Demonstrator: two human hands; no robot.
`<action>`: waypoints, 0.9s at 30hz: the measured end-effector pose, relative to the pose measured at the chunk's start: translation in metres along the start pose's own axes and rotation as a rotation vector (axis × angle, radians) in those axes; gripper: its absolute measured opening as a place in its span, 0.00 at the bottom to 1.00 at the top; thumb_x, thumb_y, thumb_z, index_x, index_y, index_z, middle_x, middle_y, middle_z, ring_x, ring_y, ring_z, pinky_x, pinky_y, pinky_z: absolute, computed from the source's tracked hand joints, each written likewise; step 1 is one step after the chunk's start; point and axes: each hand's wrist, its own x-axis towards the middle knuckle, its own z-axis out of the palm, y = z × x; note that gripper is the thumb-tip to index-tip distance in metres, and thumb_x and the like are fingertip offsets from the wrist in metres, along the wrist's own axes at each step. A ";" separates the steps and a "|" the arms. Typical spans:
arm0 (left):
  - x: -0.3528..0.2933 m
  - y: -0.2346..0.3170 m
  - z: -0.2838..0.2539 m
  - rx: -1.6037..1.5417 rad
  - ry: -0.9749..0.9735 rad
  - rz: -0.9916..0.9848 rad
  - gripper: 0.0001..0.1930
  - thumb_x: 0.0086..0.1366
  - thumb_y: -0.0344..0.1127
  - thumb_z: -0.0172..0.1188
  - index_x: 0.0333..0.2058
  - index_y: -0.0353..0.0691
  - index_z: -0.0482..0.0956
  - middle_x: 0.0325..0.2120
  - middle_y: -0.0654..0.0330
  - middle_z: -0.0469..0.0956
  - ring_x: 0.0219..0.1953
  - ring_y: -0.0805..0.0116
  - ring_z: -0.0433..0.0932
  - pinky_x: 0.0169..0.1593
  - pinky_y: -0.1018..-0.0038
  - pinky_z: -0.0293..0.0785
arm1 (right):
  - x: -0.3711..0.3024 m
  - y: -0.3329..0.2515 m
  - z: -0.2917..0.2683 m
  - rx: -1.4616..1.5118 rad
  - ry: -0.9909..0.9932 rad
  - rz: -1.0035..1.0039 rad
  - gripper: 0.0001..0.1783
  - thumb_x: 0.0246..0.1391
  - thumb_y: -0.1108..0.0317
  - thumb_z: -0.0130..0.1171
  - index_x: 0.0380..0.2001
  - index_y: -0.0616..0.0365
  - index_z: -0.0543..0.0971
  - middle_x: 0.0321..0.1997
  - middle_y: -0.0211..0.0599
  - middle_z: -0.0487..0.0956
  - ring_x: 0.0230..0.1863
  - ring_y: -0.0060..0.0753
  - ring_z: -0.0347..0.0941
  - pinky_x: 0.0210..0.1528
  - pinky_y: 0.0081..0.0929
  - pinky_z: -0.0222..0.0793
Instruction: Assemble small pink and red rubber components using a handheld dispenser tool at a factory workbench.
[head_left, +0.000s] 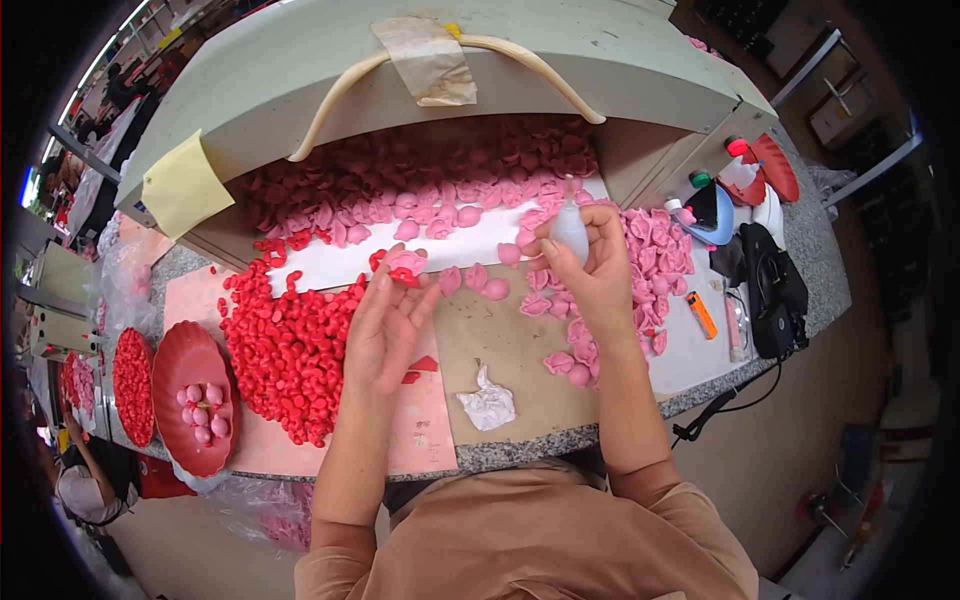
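My left hand (388, 335) is raised over the table, palm up, its fingertips closed on a small pink petal-shaped piece (407, 262) with a red part at its underside. Facing it across a short gap, my right hand (598, 275) grips a small translucent squeeze bottle (570, 234), nozzle pointing up. A heap of glossy red pieces (285, 355) lies by my left forearm. Several pink petal pieces (655, 265) are spread beside my right hand, and a few more (475, 280) sit between the hands.
A grey hood (280, 105) arches over piles of dark red and pink pieces (430, 190). At left stands a red scalloped tray (195, 445) holding pink balls. Crumpled tissue (488, 402) lies near the front edge. An orange lighter (702, 316) and black bag (775, 290) are at right.
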 end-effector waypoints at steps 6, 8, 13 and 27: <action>0.002 0.006 -0.008 -0.095 0.053 0.011 0.15 0.67 0.42 0.49 0.46 0.39 0.71 0.43 0.57 0.73 0.45 0.65 0.72 0.55 0.66 0.69 | -0.015 -0.012 -0.040 -0.612 -0.218 0.177 0.10 0.47 0.78 0.60 0.32 0.59 0.70 0.35 0.29 0.70 0.35 0.23 0.71 0.36 0.24 0.70; 0.003 0.008 -0.013 -0.151 0.068 -0.002 0.14 0.67 0.42 0.49 0.44 0.39 0.71 0.42 0.57 0.73 0.45 0.65 0.72 0.55 0.66 0.69 | -0.025 -0.009 -0.035 -0.829 -0.340 0.106 0.10 0.45 0.77 0.61 0.32 0.59 0.72 0.35 0.30 0.71 0.35 0.26 0.71 0.37 0.25 0.69; 0.001 0.010 -0.011 -0.162 0.047 0.005 0.13 0.66 0.43 0.50 0.42 0.40 0.72 0.40 0.57 0.74 0.44 0.66 0.72 0.54 0.67 0.70 | -0.036 0.010 -0.029 -1.331 -0.549 -0.198 0.13 0.44 0.73 0.64 0.36 0.57 0.76 0.34 0.36 0.72 0.36 0.35 0.71 0.39 0.27 0.67; 0.003 0.017 -0.016 -0.199 -0.010 0.045 0.20 0.66 0.41 0.51 0.55 0.43 0.64 0.43 0.59 0.72 0.45 0.69 0.71 0.52 0.70 0.70 | -0.033 0.035 0.001 -0.781 -0.400 0.194 0.07 0.48 0.71 0.62 0.33 0.60 0.78 0.29 0.31 0.76 0.34 0.20 0.71 0.37 0.21 0.67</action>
